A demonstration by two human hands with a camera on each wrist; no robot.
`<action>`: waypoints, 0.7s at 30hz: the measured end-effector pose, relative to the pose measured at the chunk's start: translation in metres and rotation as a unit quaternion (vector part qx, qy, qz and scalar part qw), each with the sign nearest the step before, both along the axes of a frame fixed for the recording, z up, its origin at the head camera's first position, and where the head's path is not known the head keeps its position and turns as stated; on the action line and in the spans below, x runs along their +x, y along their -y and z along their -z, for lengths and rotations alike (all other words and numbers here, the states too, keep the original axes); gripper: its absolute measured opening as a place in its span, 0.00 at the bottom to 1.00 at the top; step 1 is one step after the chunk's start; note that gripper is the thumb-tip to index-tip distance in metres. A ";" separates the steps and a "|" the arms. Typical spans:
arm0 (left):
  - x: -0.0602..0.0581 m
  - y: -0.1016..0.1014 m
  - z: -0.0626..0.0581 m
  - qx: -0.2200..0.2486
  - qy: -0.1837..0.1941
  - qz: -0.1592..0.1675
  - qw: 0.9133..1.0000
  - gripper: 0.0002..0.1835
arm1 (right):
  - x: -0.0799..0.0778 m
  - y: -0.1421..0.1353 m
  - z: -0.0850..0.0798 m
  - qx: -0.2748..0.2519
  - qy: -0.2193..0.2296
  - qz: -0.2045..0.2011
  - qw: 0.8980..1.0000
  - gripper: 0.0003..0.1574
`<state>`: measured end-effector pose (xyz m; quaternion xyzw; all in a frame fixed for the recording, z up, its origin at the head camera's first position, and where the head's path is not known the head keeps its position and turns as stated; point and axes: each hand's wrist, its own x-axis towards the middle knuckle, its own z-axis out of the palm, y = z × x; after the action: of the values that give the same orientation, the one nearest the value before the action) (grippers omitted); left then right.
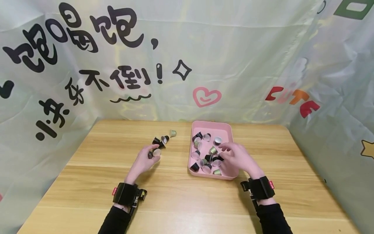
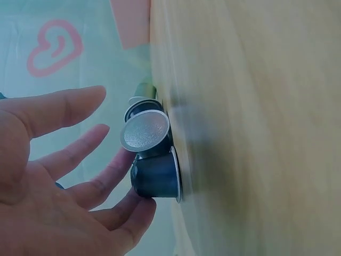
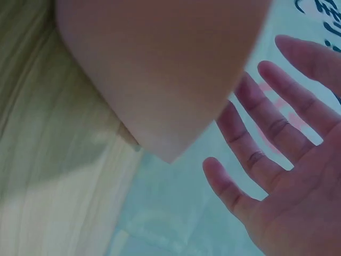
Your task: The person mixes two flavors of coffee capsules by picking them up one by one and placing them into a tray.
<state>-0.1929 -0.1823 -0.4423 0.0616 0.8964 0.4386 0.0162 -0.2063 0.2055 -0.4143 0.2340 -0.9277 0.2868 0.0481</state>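
My left hand [image 1: 145, 159] is beside a loose group of coffee capsules on the table, its fingers spread and loosely bent. In the left wrist view, its lower fingertips are at a dark capsule [image 2: 155, 176]; whether they touch it is hard to tell. Behind that one stands a capsule with a silvery lid [image 2: 145, 131]. A pale green capsule [image 1: 173, 133] lies farthest back. Over the right side of a pink tray [image 1: 226, 128] hovers my right hand [image 1: 239, 156], fingers relaxed. The right wrist view shows nothing in its grasp. Black and green capsules lie scattered in the tray.
The tray's raised wall [image 3: 160, 106] stands beside my right fingers. A wooden table [image 1: 181, 201] extends around both hands. Printed cloth [image 1: 233, 58] hangs behind the table and along its sides.
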 end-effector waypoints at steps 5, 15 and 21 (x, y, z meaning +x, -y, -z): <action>0.000 0.000 0.000 -0.015 0.006 -0.002 1.000 0.31 | 0.005 -0.001 0.001 -0.014 0.011 -0.009 1.000 0.21; 0.002 -0.002 -0.002 -0.027 -0.008 0.003 1.000 0.30 | 0.009 0.002 0.002 -0.028 0.020 -0.013 0.999 0.21; 0.002 -0.002 -0.001 -0.021 0.001 0.004 1.000 0.29 | 0.010 0.001 0.001 -0.031 0.028 -0.013 0.999 0.21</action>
<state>-0.1909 -0.1801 -0.4409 0.0640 0.9053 0.4194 0.0204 -0.1959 0.2045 -0.4151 0.2360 -0.9163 0.3225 0.0255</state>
